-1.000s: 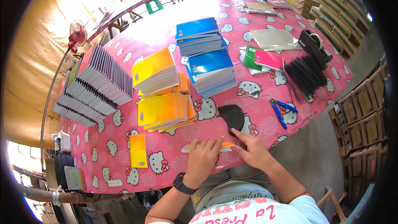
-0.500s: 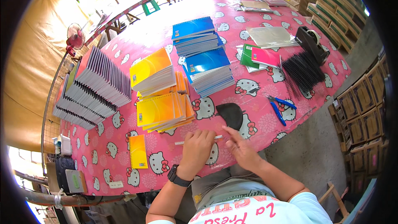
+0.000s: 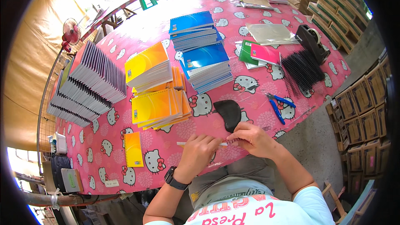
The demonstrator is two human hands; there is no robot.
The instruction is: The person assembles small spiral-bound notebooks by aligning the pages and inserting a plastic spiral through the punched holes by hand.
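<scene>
Fingers closed, my left hand [image 3: 198, 154] holds a thin notebook [image 3: 223, 144] edge-on near the table's front edge; most of it is hidden under the hand. A bit of dark spiral coil [image 3: 234, 140] shows at its right end. My right hand [image 3: 255, 141] pinches this coil between thumb and fingers. Just beyond my right hand lies a flat black half-round pad [image 3: 229, 114]. Blue-handled nippers [image 3: 276, 110] rest open to its right. Left of my left hand, a single yellow notebook [image 3: 133, 150] lies flat.
Stacks of yellow notebooks [image 3: 150, 64] and blue notebooks [image 3: 206, 64] stand mid-table. Bound notebooks [image 3: 89, 85] are piled at left. Black coils [image 3: 302, 73] lie at right beside a tape dispenser [image 3: 312, 43]. Pink and green notebooks [image 3: 264, 54] sit near plastic sheets [image 3: 271, 34]. Cartons [image 3: 362, 112] line the right.
My right hand has come in from open, spread fingers to a pinch at the notebook's right end. My left hand still holds the notebook. The whole view has shifted slightly.
</scene>
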